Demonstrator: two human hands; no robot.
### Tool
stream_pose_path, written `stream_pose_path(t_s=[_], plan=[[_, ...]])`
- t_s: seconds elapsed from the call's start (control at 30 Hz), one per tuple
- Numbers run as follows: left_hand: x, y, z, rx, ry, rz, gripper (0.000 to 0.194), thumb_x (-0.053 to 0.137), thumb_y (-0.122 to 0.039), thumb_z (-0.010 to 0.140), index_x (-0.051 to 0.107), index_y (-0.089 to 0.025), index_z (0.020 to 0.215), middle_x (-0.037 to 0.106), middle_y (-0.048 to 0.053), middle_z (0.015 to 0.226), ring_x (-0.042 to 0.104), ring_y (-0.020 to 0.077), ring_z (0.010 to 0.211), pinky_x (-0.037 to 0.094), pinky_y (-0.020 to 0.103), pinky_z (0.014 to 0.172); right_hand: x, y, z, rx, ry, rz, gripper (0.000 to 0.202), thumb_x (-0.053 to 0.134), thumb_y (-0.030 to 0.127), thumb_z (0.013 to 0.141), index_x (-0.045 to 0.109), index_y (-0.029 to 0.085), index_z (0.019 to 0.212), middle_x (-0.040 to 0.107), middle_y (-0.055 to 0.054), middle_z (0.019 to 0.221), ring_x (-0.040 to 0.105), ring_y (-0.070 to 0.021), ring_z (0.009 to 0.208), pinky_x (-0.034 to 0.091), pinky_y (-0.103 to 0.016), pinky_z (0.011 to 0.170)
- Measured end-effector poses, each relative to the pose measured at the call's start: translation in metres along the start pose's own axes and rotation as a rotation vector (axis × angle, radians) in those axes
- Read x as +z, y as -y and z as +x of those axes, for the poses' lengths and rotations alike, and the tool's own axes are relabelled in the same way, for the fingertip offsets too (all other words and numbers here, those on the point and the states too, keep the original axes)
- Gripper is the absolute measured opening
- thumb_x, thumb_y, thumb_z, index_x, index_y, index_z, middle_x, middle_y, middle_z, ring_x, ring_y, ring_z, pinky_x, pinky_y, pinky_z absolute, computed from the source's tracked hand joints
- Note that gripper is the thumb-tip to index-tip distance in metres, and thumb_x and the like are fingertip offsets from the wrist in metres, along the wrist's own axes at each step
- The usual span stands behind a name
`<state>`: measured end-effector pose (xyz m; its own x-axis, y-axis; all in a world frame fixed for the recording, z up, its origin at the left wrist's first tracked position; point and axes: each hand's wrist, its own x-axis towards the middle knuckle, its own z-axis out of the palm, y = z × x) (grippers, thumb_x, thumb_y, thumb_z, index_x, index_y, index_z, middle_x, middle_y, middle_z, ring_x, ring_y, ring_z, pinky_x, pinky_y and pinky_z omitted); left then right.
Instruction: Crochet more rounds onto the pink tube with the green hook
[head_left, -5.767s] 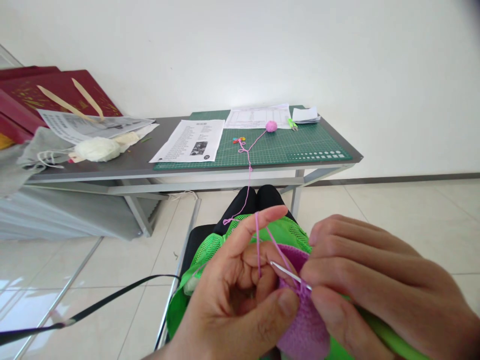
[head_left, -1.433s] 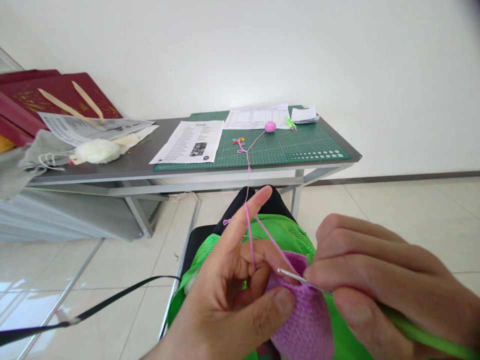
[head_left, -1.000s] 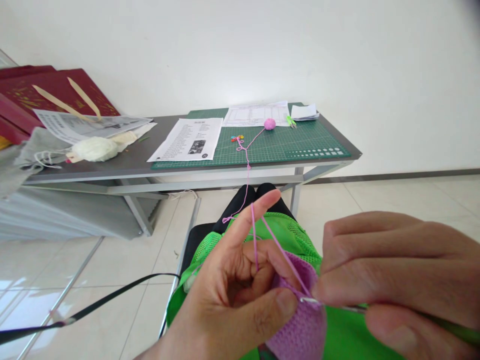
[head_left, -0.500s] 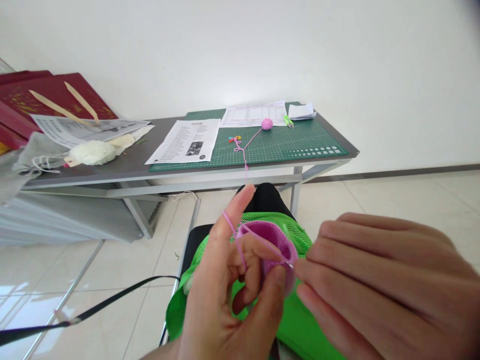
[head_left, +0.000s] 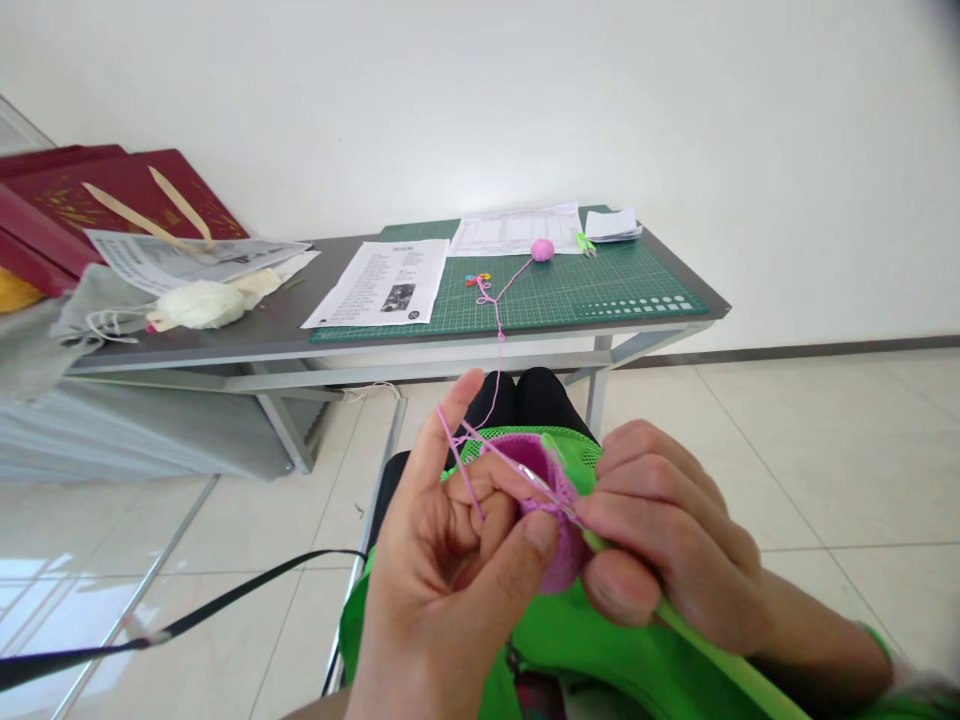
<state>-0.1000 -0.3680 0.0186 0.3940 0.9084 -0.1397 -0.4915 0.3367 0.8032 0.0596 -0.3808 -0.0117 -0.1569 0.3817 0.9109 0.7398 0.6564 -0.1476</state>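
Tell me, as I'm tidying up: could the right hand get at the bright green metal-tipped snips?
Probably not: the right hand grips a slim green-handled metal hook at the pink crocheted piece, and the snips lie beyond, uncovered, on the green gridded mat.

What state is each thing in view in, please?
Crocheted piece: open at the top
Crochet hook: slanted across the opening
Left hand: pinching the crocheted piece
Right hand: closed on the crochet hook
Pink yarn: looped over a left finger
Yarn ball: wound, strand drawn out
Stitch markers: too small to tell
Green snips: too small to tell
Printed sheet: face up, flat
Small papers: stacked
Cutting mat: flat
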Motion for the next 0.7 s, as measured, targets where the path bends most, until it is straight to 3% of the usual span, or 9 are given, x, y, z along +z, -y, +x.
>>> stream_pose_path(t_s=[0.1,0.17,0.4,0.53,0.7], plan=[[-0.003,-0.008,0.001,-0.101,0.084,-0.054,0.065,0.081,-0.006,0.090,0.066,-0.042,0.142,0.070,-0.007,0.074,0.059,0.0034,0.064,0.049,0.010,0.066,-0.014,0.003,0.007,-0.013,0.108,0.061,0.038,0.052,0.025,0.109,0.070,0.016,0.077,0.068,-0.005,0.065,0.062,-0.0154,0.061,0.054,-0.033,0.058],[-0.004,-0.012,0.000,-0.142,0.079,-0.015,0.069,0.082,-0.008,0.089,0.064,-0.043,0.144,0.072,-0.005,0.079,0.058,0.0042,0.064,0.048,0.011,0.065,-0.023,0.006,0.012,-0.005,0.160,0.056,0.033,0.057,0.024,0.107,0.072,0.017,0.079,0.070,-0.003,0.066,0.065,-0.0146,0.059,0.055,-0.032,0.057],[-0.003,-0.012,-0.004,-0.181,0.055,0.099,0.069,0.088,-0.020,0.085,0.065,-0.050,0.143,0.045,-0.009,0.063,0.033,0.0067,0.058,0.035,0.014,0.059,-0.037,0.018,0.029,0.138,0.082,0.005,0.052,0.046,0.025,0.112,0.069,0.014,0.067,0.069,-0.001,0.055,0.065,-0.0107,0.049,0.058,-0.029,0.057],[-0.001,-0.009,-0.002,-0.149,0.082,0.103,0.068,0.085,-0.017,0.087,0.063,-0.050,0.144,0.051,-0.009,0.065,0.028,0.0072,0.057,0.027,0.016,0.057,-0.044,0.014,0.035,0.096,0.152,-0.016,0.058,0.044,0.024,0.112,0.065,0.017,0.059,0.064,0.003,0.048,0.061,-0.0086,0.042,0.056,-0.027,0.051],[-0.001,-0.008,-0.001,-0.171,0.100,0.129,0.066,0.083,-0.018,0.089,0.063,-0.050,0.144,0.052,-0.008,0.066,0.029,0.0071,0.057,0.027,0.017,0.057,-0.053,0.008,0.028,0.128,0.257,0.066,0.047,0.049,0.020,0.107,0.066,0.020,0.064,0.064,0.004,0.053,0.060,-0.0103,0.048,0.060,-0.031,0.064]])
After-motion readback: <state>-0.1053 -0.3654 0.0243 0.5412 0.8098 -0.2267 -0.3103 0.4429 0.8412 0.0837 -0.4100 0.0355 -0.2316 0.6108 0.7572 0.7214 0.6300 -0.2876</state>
